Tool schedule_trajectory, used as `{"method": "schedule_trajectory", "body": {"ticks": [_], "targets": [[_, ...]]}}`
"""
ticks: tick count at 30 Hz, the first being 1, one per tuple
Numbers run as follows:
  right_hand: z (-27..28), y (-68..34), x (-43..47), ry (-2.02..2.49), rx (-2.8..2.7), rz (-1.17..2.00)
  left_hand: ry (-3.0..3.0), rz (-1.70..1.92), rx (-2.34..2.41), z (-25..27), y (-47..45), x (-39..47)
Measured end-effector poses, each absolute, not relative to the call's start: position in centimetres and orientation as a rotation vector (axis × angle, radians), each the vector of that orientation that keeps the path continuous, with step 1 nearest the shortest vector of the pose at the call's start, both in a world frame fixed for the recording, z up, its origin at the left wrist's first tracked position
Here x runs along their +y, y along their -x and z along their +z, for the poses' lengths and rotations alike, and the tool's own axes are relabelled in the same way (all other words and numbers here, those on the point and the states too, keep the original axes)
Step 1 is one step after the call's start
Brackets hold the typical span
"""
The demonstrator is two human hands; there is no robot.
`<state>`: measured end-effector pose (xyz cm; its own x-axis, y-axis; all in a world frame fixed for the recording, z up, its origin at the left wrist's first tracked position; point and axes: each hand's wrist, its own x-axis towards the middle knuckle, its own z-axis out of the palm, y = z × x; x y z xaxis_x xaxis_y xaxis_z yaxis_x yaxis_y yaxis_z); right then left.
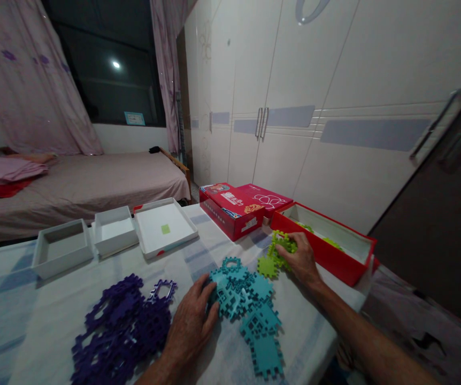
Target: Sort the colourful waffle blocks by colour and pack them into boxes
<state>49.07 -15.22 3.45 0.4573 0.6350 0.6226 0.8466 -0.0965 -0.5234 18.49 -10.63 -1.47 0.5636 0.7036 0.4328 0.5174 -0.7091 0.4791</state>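
Beside the long red box, my right hand (301,256) has its thumb and fingers closed on lime-green notched building pieces (281,241). Another flat lime-green piece (268,267) lies just below them on the cloth. My left hand (193,315) rests at the left edge of a loose pile of teal notched pieces (234,291), its fingers apart and its fingertips at the pile. More teal pieces (266,353) trail toward the front of the table. To the left of my left hand is a heap of dark purple notched pieces (126,331).
An open long red box (322,251) with a few green pieces inside stands at the right edge. Closed red boxes (232,208) sit at the back. Two white trays (64,251) and a white lid (166,227) stand at the back left, on a striped tablecloth (54,326).
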Motion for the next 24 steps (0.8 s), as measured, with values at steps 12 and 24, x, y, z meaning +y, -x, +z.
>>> {"method": "schedule_trajectory", "body": {"ticks": [12, 24], "targets": [[11.1, -61.6, -14.0, 1.949, -0.858, -0.629, -2.509, 0.899, 1.012, -1.6, -18.4, -10.7], [6.5, -50.9, -16.3, 1.972, -1.639, -0.103, -2.485, 0.908, 1.015, -1.9, -18.5, -10.7]]}}
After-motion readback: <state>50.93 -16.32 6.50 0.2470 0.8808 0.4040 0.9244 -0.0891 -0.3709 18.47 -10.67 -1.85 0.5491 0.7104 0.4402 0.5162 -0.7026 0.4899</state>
